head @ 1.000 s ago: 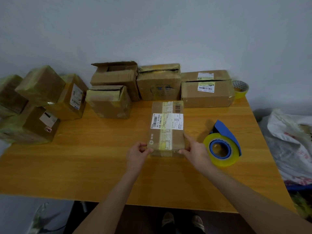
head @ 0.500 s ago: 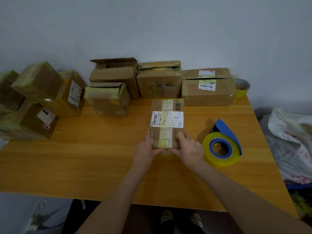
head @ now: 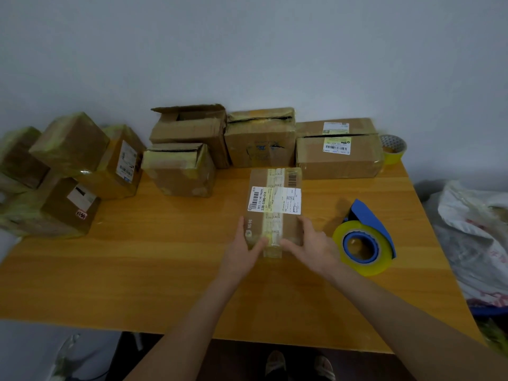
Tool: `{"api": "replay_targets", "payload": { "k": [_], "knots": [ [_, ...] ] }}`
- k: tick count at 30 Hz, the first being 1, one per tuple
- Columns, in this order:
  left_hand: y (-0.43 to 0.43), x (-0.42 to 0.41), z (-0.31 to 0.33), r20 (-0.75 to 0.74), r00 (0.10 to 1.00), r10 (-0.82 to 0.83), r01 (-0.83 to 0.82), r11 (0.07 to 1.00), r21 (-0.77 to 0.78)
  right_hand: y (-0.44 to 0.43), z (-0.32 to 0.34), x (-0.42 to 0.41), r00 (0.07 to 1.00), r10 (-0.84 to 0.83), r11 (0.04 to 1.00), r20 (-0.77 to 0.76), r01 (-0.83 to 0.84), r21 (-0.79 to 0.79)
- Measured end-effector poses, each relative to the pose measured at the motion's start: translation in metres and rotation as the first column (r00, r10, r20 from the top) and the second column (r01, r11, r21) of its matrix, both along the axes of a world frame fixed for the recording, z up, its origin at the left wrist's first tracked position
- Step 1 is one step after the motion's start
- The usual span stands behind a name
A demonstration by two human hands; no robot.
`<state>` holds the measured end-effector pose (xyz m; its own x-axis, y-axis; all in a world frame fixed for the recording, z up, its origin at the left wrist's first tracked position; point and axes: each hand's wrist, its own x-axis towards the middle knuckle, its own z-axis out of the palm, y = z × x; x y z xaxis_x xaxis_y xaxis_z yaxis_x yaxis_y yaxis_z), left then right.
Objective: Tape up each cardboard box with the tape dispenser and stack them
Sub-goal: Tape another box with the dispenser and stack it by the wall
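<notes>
Cardboard box [head: 275, 210], flat and oblong, lies at frame centre on the yellow-orange wooden table [head: 137, 270], long axis running away from the camera. White shipping label with barcode across its top. A pale printed tape strip runs the length of the top and over the near end.

Left hand [head: 244, 253]: at the box's near left corner, fingers fairly straight and laid along the left side, thumb resting on the top edge by the tape. Right hand [head: 310, 250]: mirrored at the near right corner, fingers extended along the right side, thumb angled in toward the tape. Both touch the box; neither is curled tight.

Tape dispenser [head: 362, 243]: blue body, yellowish roll, on the table just right of the right hand, not held.

Rear of the table, against the grey wall: an open-flapped box [head: 189, 130], a smaller box [head: 178, 171] in front of it, a box with a split top [head: 261, 138], and a wide labelled box [head: 338, 155]. A spare tape roll [head: 393, 149] sits at the rear right corner.

Left edge of frame: a pile of taped boxes [head: 68, 174], several tilted, leaning on one another.

Right edge: crumpled plastic bags [head: 472, 229] off the table. Bottom centre: shoes [head: 299, 364] below the table edge.
</notes>
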<state>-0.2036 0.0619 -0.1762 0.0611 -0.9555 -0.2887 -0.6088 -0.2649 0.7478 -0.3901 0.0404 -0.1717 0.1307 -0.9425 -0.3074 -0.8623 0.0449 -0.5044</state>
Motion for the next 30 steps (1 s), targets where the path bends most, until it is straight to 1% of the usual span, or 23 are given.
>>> {"api": "replay_targets", "payload": {
  "k": [1, 3, 4, 7, 8, 11, 13, 15, 18, 20, 22, 23, 24, 25, 26, 28, 30],
  "knots": [
    [-0.003, -0.008, 0.001, -0.036, 0.997, 0.072, -0.071, 0.997, 0.011, 0.000, 0.000, 0.007, 0.999, -0.034, 0.999, -0.039, 0.035, 0.011],
    [-0.009, -0.016, -0.004, 0.003, 0.989, 0.149, -0.149, 0.989, 0.022, 0.002, -0.004, 0.018, 0.993, -0.050, 0.998, -0.105, 0.052, 0.019],
    [-0.010, -0.017, -0.007, 0.022, 0.985, 0.171, -0.172, 0.985, 0.019, 0.002, -0.007, 0.020, 0.993, -0.057, 0.998, -0.106, 0.059, 0.017],
    [-0.010, -0.015, -0.015, -0.037, 0.979, 0.200, -0.199, 0.980, 0.025, 0.003, -0.015, 0.016, 0.997, -0.064, 0.998, -0.049, 0.064, 0.014],
    [-0.009, -0.013, -0.017, -0.034, 0.979, 0.199, -0.198, 0.980, 0.022, 0.003, -0.016, 0.013, 0.998, -0.054, 0.998, -0.017, 0.054, 0.013],
    [-0.007, -0.003, -0.016, 0.028, 0.982, 0.186, -0.186, 0.982, -0.012, 0.003, -0.016, 0.003, 0.989, -0.056, 0.998, 0.136, 0.052, 0.036],
    [-0.007, 0.002, -0.016, -0.017, 0.980, 0.198, -0.198, 0.980, -0.006, 0.004, -0.013, -0.001, 0.975, -0.085, 0.995, 0.207, 0.074, 0.062],
    [-0.003, 0.000, -0.017, -0.074, 0.981, 0.178, -0.177, 0.984, 0.023, 0.003, -0.012, -0.002, 0.974, -0.099, 0.993, 0.203, 0.083, 0.085],
    [-0.004, -0.004, -0.017, -0.063, 0.985, 0.161, -0.159, 0.987, 0.040, -0.001, -0.012, -0.001, 0.987, -0.091, 0.992, 0.129, 0.078, 0.102],
    [-0.009, -0.002, -0.014, 0.021, 0.985, 0.170, -0.171, 0.984, 0.048, -0.003, -0.012, 0.002, 0.989, -0.104, 0.992, 0.101, 0.095, 0.085],
    [-0.017, 0.004, -0.008, 0.222, 0.965, 0.142, -0.141, 0.990, -0.023, 0.002, -0.010, 0.012, 0.987, -0.061, 0.992, 0.151, 0.044, 0.116],
    [-0.019, 0.007, -0.005, 0.339, 0.934, 0.115, -0.091, 0.992, -0.087, 0.008, -0.009, 0.019, 0.980, 0.004, 0.986, 0.199, -0.037, 0.161],
    [-0.023, 0.008, 0.000, 0.448, 0.892, 0.062, -0.004, 0.992, -0.129, 0.013, -0.007, 0.026, 0.971, 0.100, 0.969, 0.219, -0.145, 0.198],
    [-0.025, 0.008, 0.003, 0.535, 0.844, -0.024, 0.095, 0.990, -0.106, 0.018, -0.008, 0.032, 0.963, 0.188, 0.951, 0.193, -0.227, 0.210],
    [-0.027, 0.007, 0.004, 0.592, 0.798, -0.114, 0.171, 0.984, -0.041, 0.019, -0.008, 0.036, 0.964, 0.222, 0.950, 0.147, -0.248, 0.190],
    [-0.025, 0.006, 0.004, 0.659, 0.715, -0.236, 0.241, 0.967, 0.084, 0.011, -0.001, 0.033, 0.986, 0.158, 0.982, 0.046, -0.162, 0.098],
    [-0.026, 0.013, 0.003, 0.709, 0.647, -0.280, 0.291, 0.951, 0.110, -0.001, 0.009, 0.020, 0.998, 0.060, 0.998, -0.010, -0.060, -0.013]
  ]
}}
